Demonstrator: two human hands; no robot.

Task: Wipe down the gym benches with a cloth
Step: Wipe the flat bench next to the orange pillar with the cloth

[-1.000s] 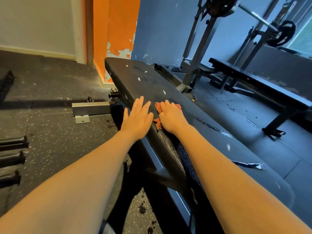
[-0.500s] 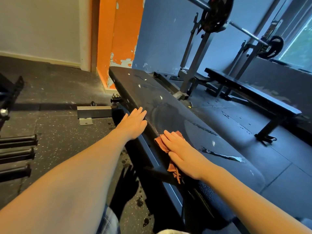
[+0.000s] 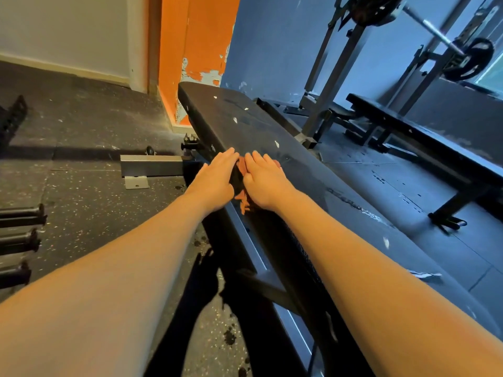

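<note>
Cloth (image 3: 245, 204), orange and crumpled, is lying on the left edge of the bench (image 3: 245, 123), about midway along its pad. It is showing ahead of and behind the right hand (image 3: 265, 180), which is pressing it down with straight, released fingers rather than gripping it. The left hand (image 3: 217, 178) is resting just beside it on the same edge, fingers likewise straight and holding nothing, so the two hands are nearly touching. The wiping looks to be partly done, and doing it well probably means bearing down evenly through the palm, running long overlapping passes along the bench, and bunching the cloth fully under the hand so its loose tail is not dragging off the side; the left hand seems best used as a brace clear of the path. The pad is looking worn: black, flecked with pale chips, torn in strips toward its near end, with a faint sheen right of the hands. Left of the bench, speckled rubber floor (image 3: 81, 186) is carrying a metal foot (image 3: 152, 165) and some dark bars (image 3: 21, 214). Beyond the bench's far end, a peeling orange wall (image 3: 190, 50) is meeting a blue wall (image 3: 272, 44). Right of the bench, a rack (image 3: 326, 91) is holding a barbell (image 3: 435, 28) over a second bench (image 3: 424, 140).
</note>
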